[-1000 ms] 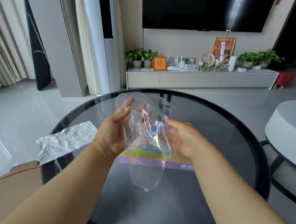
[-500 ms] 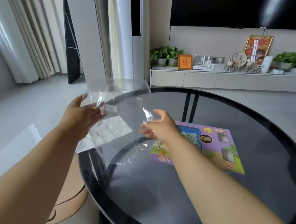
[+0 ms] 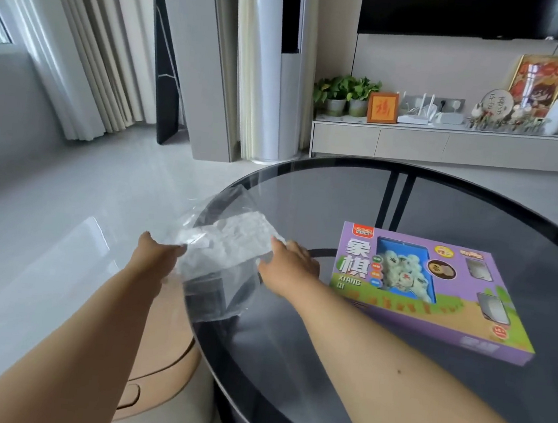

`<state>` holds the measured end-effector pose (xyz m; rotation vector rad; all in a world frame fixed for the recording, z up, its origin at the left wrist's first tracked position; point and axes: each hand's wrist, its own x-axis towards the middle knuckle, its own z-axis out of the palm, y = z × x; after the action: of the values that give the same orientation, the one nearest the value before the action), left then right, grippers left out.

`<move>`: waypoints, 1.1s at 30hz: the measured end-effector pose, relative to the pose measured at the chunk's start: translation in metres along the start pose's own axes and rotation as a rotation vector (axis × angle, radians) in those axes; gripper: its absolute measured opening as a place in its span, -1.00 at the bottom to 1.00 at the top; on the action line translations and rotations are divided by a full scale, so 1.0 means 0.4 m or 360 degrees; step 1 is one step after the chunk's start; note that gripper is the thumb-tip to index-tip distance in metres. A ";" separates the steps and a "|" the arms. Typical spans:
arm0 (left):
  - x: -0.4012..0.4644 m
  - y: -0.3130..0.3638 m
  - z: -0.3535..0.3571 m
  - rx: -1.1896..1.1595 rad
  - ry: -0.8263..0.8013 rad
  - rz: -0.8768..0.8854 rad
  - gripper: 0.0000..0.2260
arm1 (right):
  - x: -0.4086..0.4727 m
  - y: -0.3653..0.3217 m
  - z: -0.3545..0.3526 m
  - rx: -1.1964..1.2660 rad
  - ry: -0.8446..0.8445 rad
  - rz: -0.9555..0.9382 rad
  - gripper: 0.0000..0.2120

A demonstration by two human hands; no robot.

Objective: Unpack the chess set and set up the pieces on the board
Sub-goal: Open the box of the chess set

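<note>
Nearest you, your two forearms reach out over the left rim of the round dark glass table [image 3: 340, 372], with a tan stool [image 3: 163, 381] below them on the floor. Your left hand [image 3: 156, 253] pinches the left edge of a clear plastic bag [image 3: 219, 274], fingers curled onto the film; the bag looks empty and hangs across the table's edge, over a crumpled white wrapper [image 3: 233, 237] lying beneath it. Your right hand [image 3: 289, 264] has its fingers curled at the bag's right edge; I can't tell if it truly grips the film. Just beyond that hand, the purple xiangqi box [image 3: 431, 317] lies flat on the glass, closed, pale round pieces showing through its blue window. Since half a second ago, the bag has come down from chest height to the table edge, and both hands sit lower.
</note>
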<state>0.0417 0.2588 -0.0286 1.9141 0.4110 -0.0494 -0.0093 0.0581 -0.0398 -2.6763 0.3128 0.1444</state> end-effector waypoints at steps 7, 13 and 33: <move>0.025 -0.037 -0.007 -0.0027 0.0106 0.0003 -0.33 | 0.010 -0.032 0.025 -0.0143 -0.0113 -0.0063 -0.41; 0.013 -0.021 0.011 0.0380 0.0035 0.0191 -0.43 | -0.006 -0.016 0.011 -0.0126 0.0007 -0.0010 -0.41; -0.069 0.061 0.081 0.1536 -0.0084 0.0679 -0.48 | -0.105 0.073 -0.088 -0.0016 0.0301 -0.0152 -0.47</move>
<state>0.0287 0.2144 -0.0126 2.9053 -0.1121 -0.0153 -0.0553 0.0252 -0.0140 -2.7133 0.2422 -0.1378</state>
